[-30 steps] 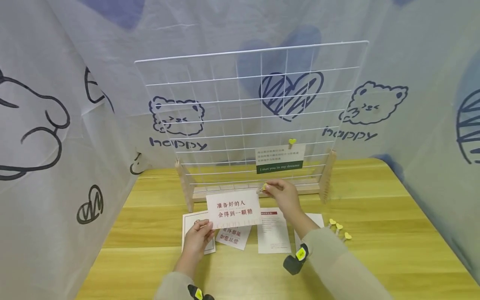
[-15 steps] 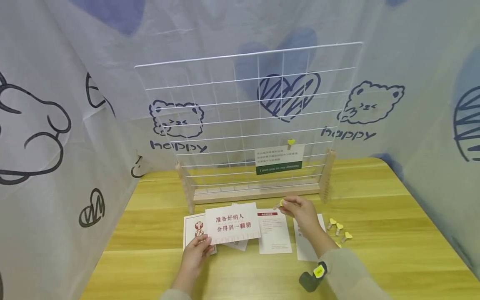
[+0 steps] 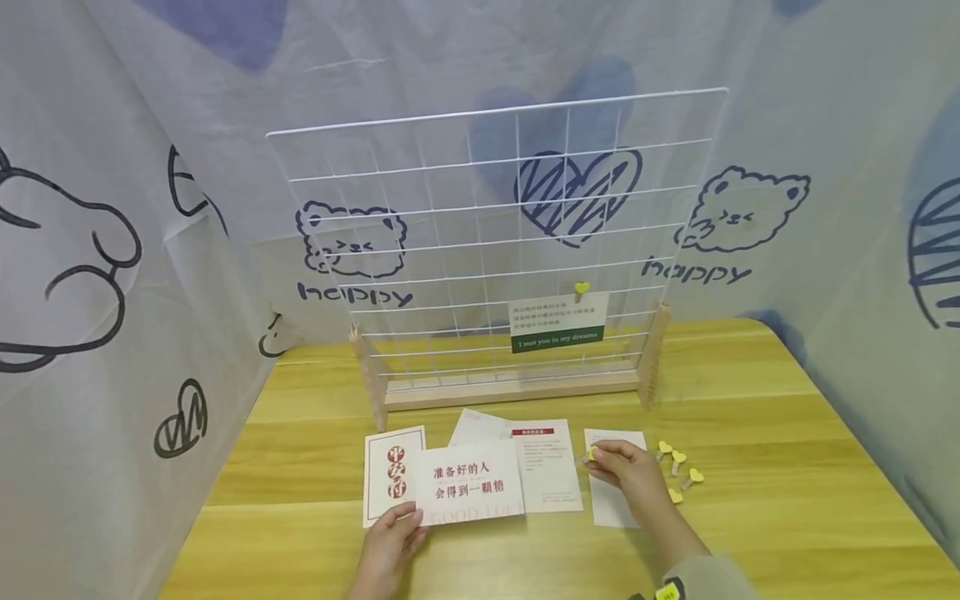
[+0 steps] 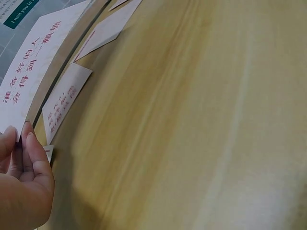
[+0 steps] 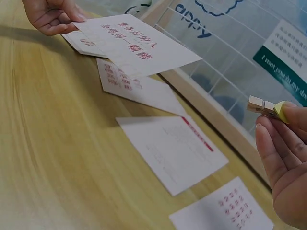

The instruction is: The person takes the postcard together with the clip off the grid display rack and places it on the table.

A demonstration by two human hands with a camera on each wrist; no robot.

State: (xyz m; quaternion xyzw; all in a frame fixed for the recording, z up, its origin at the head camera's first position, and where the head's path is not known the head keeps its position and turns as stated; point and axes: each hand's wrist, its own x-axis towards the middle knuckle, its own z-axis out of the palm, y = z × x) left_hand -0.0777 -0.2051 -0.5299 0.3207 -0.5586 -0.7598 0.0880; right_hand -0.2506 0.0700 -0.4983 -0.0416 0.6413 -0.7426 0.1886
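My left hand [image 3: 392, 542] pinches the lower left corner of a white card [image 3: 468, 483] with red Chinese characters. In the right wrist view that card [image 5: 139, 45] is raised above the table. Between thumb and fingers my right hand [image 3: 626, 479] holds a small wooden clothespin [image 5: 261, 106] topped with a yellow heart. Beneath and beside the held card lie several other cards, among them one with a red header bar [image 3: 551, 475] and one with a border and red emblem [image 3: 378, 467]. Another white card [image 3: 611, 500] lies partly under my right hand.
Behind the cards stands a white wire grid [image 3: 450, 250] on a wooden base [image 3: 517, 390]. A green-and-white card [image 3: 558, 321] hangs on it by a yellow heart clothespin [image 3: 581, 290]. Several loose clothespins [image 3: 678, 461] lie at the right on the wooden table [image 3: 787, 467].
Both hands have come down and back from the grid. The held card has lowered with my left hand; my right hand has moved right, still holding the clothespin.
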